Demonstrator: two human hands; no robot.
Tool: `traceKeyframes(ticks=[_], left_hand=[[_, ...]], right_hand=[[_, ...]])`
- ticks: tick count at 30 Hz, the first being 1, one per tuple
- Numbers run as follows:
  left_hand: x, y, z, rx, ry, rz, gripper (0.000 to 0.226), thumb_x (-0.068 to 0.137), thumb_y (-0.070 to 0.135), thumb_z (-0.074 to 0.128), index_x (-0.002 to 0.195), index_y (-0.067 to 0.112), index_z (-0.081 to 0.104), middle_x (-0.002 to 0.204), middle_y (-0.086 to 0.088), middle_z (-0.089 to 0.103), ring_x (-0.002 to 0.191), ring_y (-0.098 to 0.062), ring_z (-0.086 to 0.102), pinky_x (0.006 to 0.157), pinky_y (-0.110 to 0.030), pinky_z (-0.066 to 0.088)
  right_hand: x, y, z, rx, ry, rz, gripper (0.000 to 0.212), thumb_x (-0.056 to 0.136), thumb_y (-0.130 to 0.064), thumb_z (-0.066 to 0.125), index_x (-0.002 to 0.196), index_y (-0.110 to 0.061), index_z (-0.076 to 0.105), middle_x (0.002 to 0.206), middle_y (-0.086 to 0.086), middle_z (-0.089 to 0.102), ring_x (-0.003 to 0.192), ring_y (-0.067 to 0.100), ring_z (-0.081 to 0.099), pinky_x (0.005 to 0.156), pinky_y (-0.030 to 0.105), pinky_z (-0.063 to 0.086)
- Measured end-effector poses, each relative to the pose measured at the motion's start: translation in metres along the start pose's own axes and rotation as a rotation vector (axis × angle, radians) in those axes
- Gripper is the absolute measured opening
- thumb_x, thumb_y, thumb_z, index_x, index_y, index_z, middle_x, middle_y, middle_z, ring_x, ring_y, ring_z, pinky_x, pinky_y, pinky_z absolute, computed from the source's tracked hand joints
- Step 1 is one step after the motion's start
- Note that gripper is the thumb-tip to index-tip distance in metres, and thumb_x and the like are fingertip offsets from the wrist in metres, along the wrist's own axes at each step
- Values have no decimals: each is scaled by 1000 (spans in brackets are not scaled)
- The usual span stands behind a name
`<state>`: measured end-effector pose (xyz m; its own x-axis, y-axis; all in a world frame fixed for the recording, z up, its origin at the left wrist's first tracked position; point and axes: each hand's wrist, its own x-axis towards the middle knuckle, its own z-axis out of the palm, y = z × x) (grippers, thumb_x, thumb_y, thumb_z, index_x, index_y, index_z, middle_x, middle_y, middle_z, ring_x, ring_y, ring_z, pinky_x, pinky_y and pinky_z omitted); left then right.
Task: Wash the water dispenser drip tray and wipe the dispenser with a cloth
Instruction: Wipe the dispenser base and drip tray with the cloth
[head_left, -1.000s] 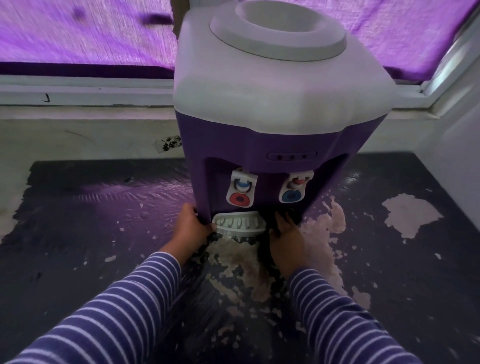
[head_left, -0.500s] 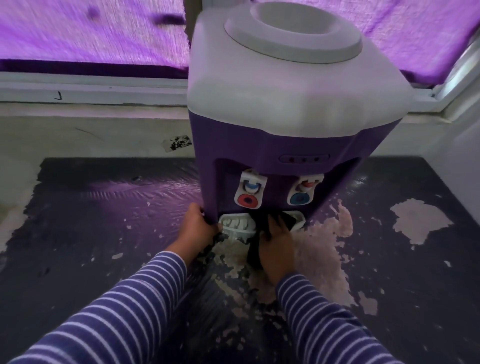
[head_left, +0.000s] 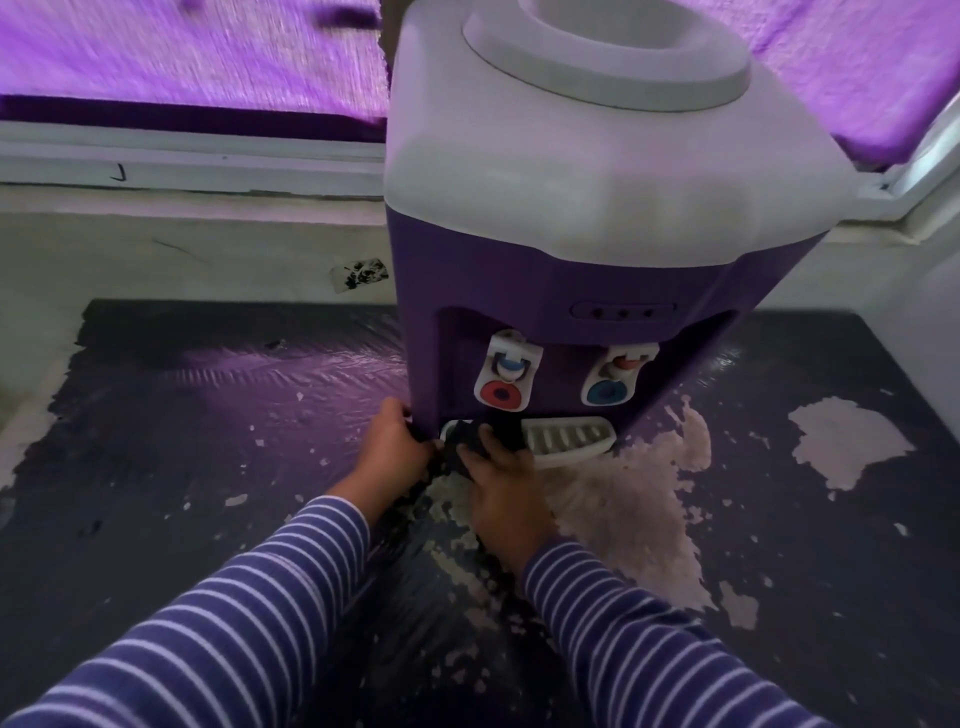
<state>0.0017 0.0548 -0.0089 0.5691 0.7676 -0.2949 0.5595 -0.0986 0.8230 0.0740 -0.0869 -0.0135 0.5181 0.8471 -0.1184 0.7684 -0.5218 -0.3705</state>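
Purple dispenser (head_left: 519, 270) held by your left grip (head_left: 396, 448), right grip (head_left: 501, 480) flat, pressing cloth (head_left: 464, 439) on drip tray (head_left: 566, 440); probably sweep rightward next.

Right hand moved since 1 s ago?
Yes. The right hand slid left along the drip tray, from under the blue tap to under the red tap.
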Motion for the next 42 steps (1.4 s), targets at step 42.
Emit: traceKeyframes(ticks=[42], left_hand=[[-4,7,6,-8,67,-17,47,70,12,77,104,9,44,107,-17,59,95,-33,59,80,-51,54]], right_hand=[[-21,54,-24,116,195,342,57,94,-10,43,149,-19,30,157,7,27,143,27,23,116,37,27]])
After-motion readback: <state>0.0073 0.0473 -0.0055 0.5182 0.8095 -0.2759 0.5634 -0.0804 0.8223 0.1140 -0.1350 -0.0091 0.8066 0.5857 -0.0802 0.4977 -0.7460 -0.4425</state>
